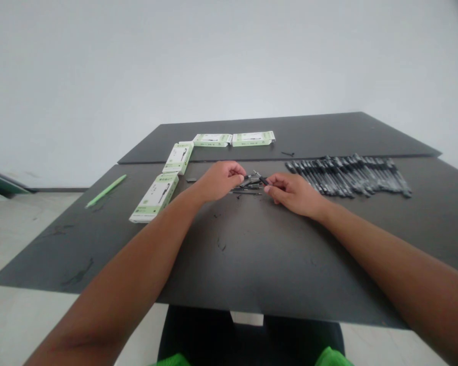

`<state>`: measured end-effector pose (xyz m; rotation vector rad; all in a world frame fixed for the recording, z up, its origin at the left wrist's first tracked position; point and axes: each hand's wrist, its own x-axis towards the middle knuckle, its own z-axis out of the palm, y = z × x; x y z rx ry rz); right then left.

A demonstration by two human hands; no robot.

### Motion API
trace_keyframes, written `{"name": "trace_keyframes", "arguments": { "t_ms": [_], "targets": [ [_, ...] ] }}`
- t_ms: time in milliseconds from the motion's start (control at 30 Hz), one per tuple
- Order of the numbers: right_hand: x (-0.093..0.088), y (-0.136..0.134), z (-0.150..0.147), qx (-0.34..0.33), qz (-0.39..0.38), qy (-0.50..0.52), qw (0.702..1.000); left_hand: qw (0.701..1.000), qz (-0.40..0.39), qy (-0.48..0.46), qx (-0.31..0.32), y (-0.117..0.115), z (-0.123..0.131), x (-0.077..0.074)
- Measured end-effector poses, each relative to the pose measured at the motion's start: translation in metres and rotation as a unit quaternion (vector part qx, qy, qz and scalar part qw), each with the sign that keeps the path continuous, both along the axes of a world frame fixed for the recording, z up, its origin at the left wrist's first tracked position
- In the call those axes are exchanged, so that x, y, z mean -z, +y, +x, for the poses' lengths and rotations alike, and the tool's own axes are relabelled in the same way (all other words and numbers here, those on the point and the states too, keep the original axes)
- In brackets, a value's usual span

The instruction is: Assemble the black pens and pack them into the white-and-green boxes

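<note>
My left hand is closed in a pinch at the middle of the table, over a small dark pen part at its fingertips. Facing it, my right hand grips a black pen piece between thumb and fingers, with a thin end pointing up and to the left. Just below and between both hands lies a small heap of loose pen parts, dark and slender. The fingertips partly cover this heap, so exact contact is hard to make out.
To the right, many black-and-clear pens lie side by side in a row. Several green-and-white pen boxes form a bent line at left and back. A green pen lies far left. A small black piece rests near the table seam.
</note>
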<state>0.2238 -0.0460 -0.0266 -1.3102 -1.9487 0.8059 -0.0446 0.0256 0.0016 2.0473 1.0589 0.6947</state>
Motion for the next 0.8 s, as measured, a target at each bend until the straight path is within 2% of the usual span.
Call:
{"name": "trace_keyframes", "arguments": {
  "t_ms": [133,267,567,800],
  "targets": [
    [-0.002,-0.001,-0.001,0.003,-0.003,-0.003,1.0,0.989,-0.088,-0.115,-0.016,0.001,0.007,0.007],
    [-0.003,-0.001,-0.001,0.002,-0.006,0.0,1.0,0.975,-0.117,-0.186,-0.035,-0.003,0.012,0.008],
    [0.002,0.001,0.001,-0.011,-0.01,0.005,1.0,0.955,-0.156,-0.249,-0.046,-0.004,0.016,0.012],
    [-0.001,0.0,0.0,-0.02,-0.001,-0.014,1.0,0.94,-0.195,-0.279,-0.037,-0.004,0.019,0.021]
  ]
}}
